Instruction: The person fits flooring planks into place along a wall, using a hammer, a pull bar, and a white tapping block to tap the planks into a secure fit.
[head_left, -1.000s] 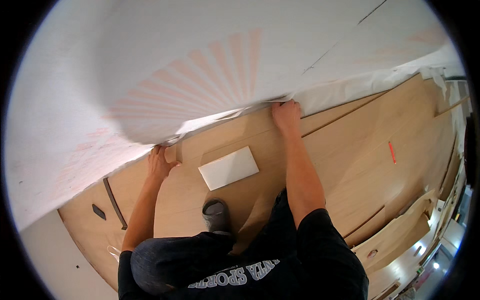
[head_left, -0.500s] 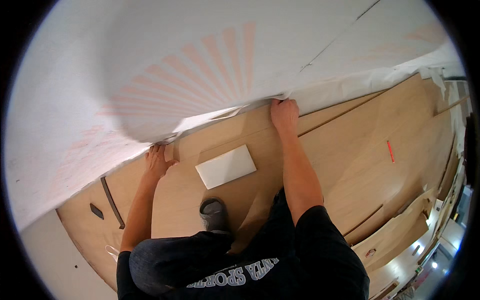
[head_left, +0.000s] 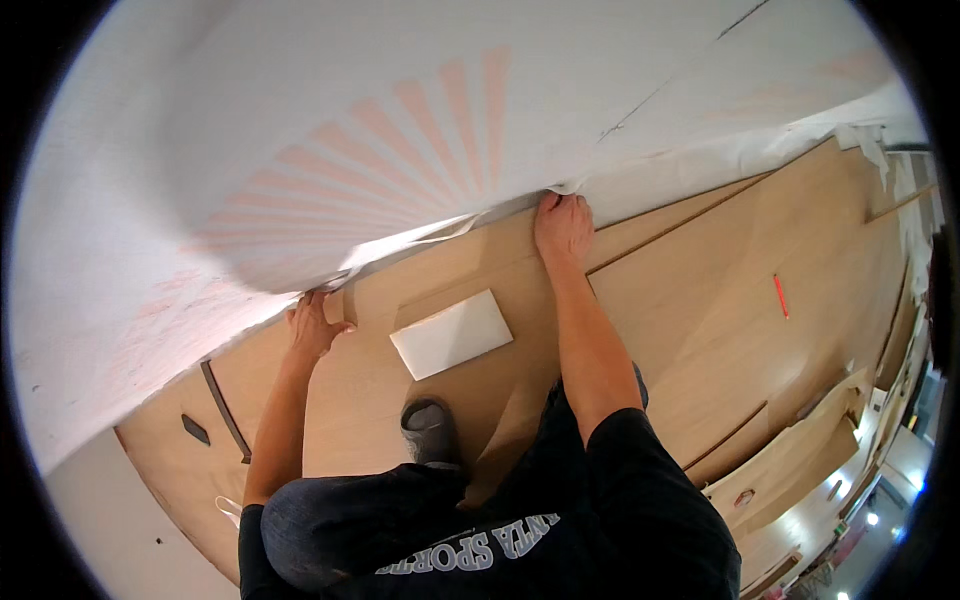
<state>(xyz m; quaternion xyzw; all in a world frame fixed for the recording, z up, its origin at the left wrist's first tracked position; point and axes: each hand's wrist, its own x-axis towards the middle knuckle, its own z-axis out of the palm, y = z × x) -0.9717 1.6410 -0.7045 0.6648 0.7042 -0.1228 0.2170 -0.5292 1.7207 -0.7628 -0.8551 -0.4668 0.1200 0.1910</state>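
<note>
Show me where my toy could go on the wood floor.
The widest bare patch of wood floor lies between the right forearm and the red stick. A smaller one lies between the left forearm and the white rectangular block. It's crowded along the lower edge of the white sheeting, where the left hand and right hand are.

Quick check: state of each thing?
Left hand: thumb spread, fingers at the white sheet's lower edge
Right hand: fingers bent at that edge, grip unclear
White sheet: creased along its lower edge
White rectangular piece: flat on the wooden floor
Red stick: on the floor
Dark strip: lying flat
Dark pointed piece: lying flat
</note>
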